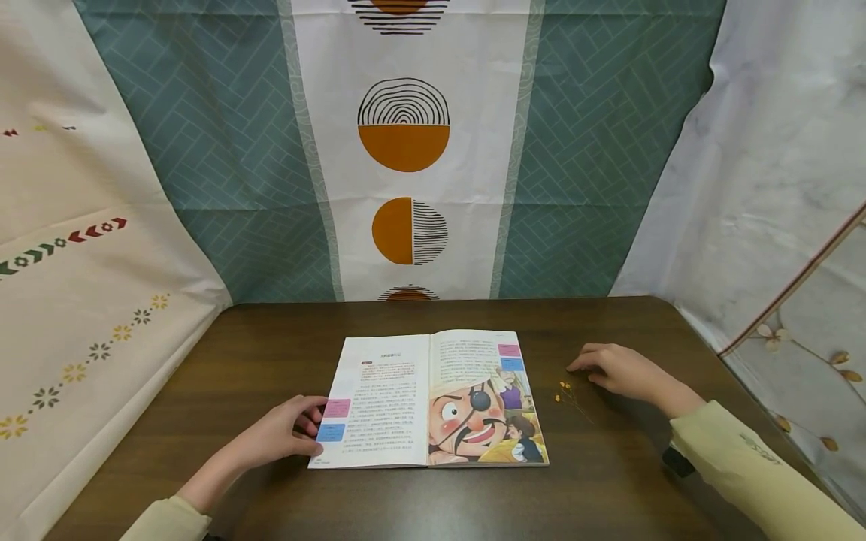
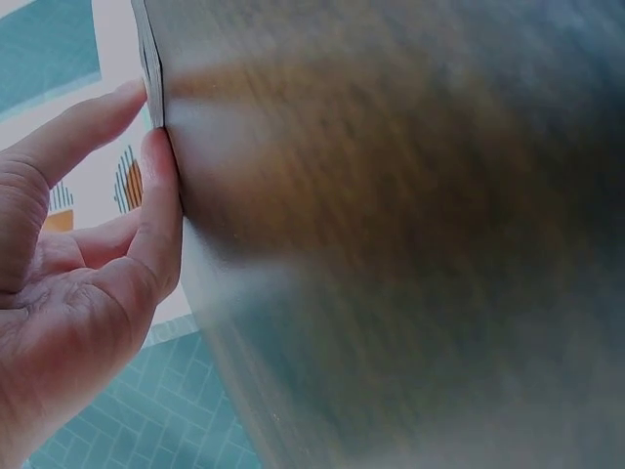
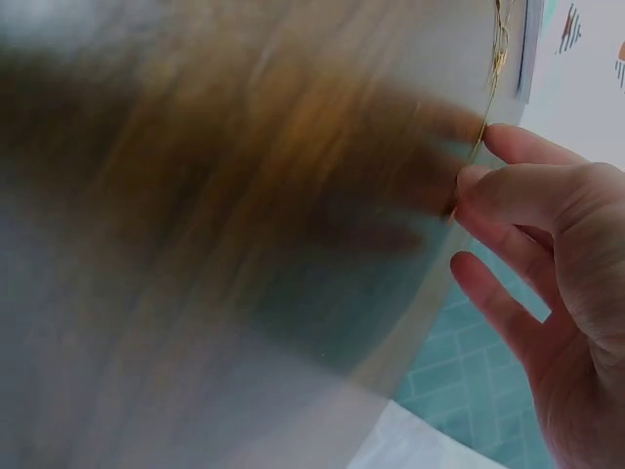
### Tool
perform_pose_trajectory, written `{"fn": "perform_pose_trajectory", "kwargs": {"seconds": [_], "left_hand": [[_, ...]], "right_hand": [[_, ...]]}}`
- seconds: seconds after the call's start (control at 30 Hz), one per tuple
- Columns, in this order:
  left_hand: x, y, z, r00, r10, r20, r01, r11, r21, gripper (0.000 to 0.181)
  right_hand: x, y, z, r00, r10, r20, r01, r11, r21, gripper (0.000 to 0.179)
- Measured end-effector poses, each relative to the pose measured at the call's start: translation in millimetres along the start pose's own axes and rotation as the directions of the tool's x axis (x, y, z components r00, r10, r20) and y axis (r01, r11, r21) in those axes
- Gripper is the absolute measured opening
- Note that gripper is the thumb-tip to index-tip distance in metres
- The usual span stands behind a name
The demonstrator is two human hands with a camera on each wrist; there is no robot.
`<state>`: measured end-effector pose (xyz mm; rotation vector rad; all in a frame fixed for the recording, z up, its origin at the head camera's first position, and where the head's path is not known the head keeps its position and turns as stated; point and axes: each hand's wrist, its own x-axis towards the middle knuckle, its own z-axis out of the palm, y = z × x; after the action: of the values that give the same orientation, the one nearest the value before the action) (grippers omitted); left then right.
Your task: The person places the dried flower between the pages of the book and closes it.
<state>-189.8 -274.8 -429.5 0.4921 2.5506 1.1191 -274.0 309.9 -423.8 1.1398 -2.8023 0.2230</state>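
An open book [image 1: 379, 402] lies flat on the brown table, text on its left page and a cartoon pirate with an eye patch on its right page. My left hand [image 1: 287, 428] is at the book's left edge, thumb on the lower corner, fingers loosely bent beside the colored tabs. The left wrist view shows thumb and a fingertip right at the page edges [image 2: 152, 73]. Right of the book lies a thin sprig of small yellow flowers [image 1: 564, 391]. My right hand [image 1: 619, 372] rests on the table just beyond it, fingers relaxed; its fingertips overlap the stem [image 3: 485, 107] in the right wrist view.
The dark wooden table [image 1: 473, 503] reaches back to a green and white patterned cloth [image 1: 406, 188]. Pale patterned cloths hang along the left [image 1: 101, 300] and right [image 1: 778, 188] sides. A small dark object [image 1: 679, 460] shows under the right sleeve.
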Motion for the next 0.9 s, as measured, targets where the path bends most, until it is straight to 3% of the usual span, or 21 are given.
{"fn": "perform_pose_trajectory", "kwargs": {"seconds": [0.27,0.63,0.9], "left_hand": [[-1.7,0.0,0.8,1.0,0.01,-0.004,-0.01,1.0,-0.017,0.075],[-1.6,-0.9,0.6,1.0,0.015,0.002,-0.015,0.999,-0.028,0.076],[-0.3,-2.4,0.7,1.0,0.005,0.003,-0.005,1.0,-0.016,0.076]], "right_hand": [[9.1,1.2,3.5,1.0,0.0,0.011,0.0,1.0,0.023,0.034],[13.6,5.3,7.9,0.999,0.019,-0.031,-0.017,0.998,0.068,0.032],[14.0,-4.9,9.6,0.974,0.176,-0.143,-0.177,0.984,0.003,0.012]]}}
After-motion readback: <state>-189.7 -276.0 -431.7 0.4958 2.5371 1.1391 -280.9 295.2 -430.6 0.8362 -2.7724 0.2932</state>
